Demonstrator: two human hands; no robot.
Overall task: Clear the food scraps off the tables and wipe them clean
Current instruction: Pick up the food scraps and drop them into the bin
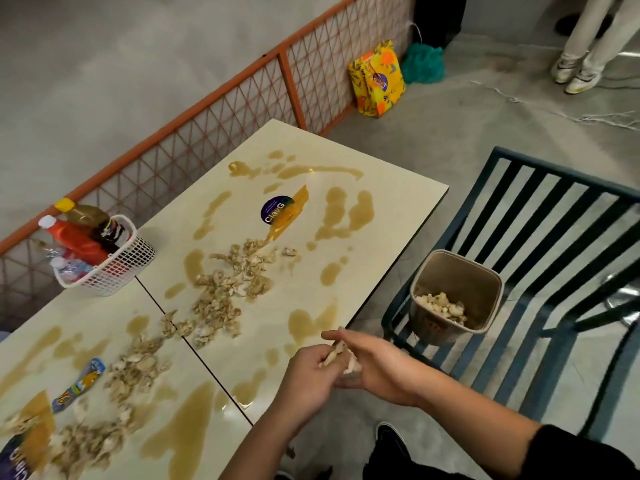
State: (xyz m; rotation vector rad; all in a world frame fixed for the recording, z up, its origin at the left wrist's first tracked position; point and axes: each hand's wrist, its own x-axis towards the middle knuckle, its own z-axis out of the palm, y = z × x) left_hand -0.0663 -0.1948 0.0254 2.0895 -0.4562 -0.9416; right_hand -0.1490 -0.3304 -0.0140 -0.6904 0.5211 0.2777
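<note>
Head view: handful of scraps [341, 358] sits between both hands, just off the near edge of far bench [408, 202]. On left hand [306, 372] the fingers are curled, pinching the scraps. Under them right hand [377, 365] lies nearly flat, fingers close to straight, cupping.

Key relation: bin [429, 320] is right of and beyond the hands, on chair [540, 216], mouth up, apart from the bench edge. The right hand is nearer, so the dump likely goes rightward over the gap. The bin already has some scraps in the bottom.

On the benches, scrap trail [221, 299] has its long axis diagonal, from near-left bench [104, 306] across the seam toward sticker [277, 207]. It lies left of and beyond the fingers, left hand nearer.

Counts:
- two benches, one bin, one chair
- one basket [114, 268] with at least four bottles
- two round stickers, one wrapper [81, 381]
- brown spills [346, 213], too many to count

No cloth in view; wiping looks not yet started.
</note>
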